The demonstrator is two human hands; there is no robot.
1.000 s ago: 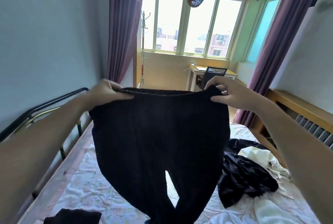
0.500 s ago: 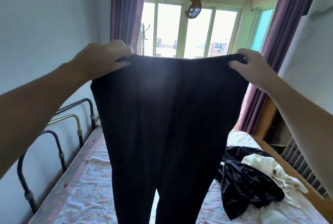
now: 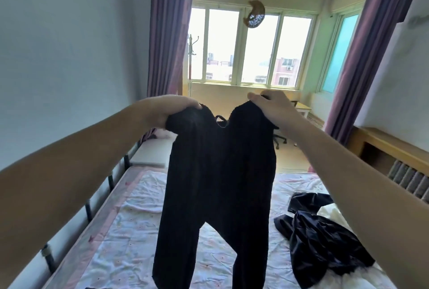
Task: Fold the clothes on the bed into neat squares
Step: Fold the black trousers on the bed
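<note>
Holding black trousers (image 3: 220, 186) up over the bed (image 3: 130, 230), my left hand (image 3: 173, 108) and right hand (image 3: 271, 105) each grip a waistband corner; bare sheet lies along the bed's left edge, dark clothes (image 3: 325, 242) toward its right.

Both arms extended forward, left hand (image 3: 173, 110) and right hand (image 3: 272, 107) clenched, knuckles up

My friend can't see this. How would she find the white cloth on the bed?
Start at the bed with the flowery sheet. Go to its right side, where a shiny dark garment lies crumpled. The white cloth peeks out just behind it, the only white piece there.
</note>
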